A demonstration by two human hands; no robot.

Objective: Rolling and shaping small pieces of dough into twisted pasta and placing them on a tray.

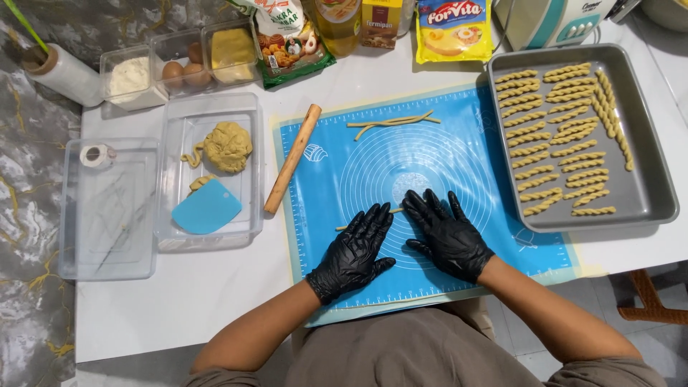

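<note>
Two black-gloved hands press flat on a thin strip of dough on a blue silicone baking mat.

Left hand [353,252] and right hand [446,231] lie open, palms down, fingers spread, side by side on the mat [444,136]; the dough strip [342,228] pokes out from under the left fingers and shows again between the two hands. Further up the mat lie a few more long dough strips [390,122]. A wooden rolling pin [292,159] rests slanted along the mat's left edge. Left of it, a clear plastic container [247,115] holds a ball of dough [228,146] and a blue scraper [207,208]. To the right, a grey metal baking tray [648,179] holds rows of twisted dough sticks [548,147].
</note>
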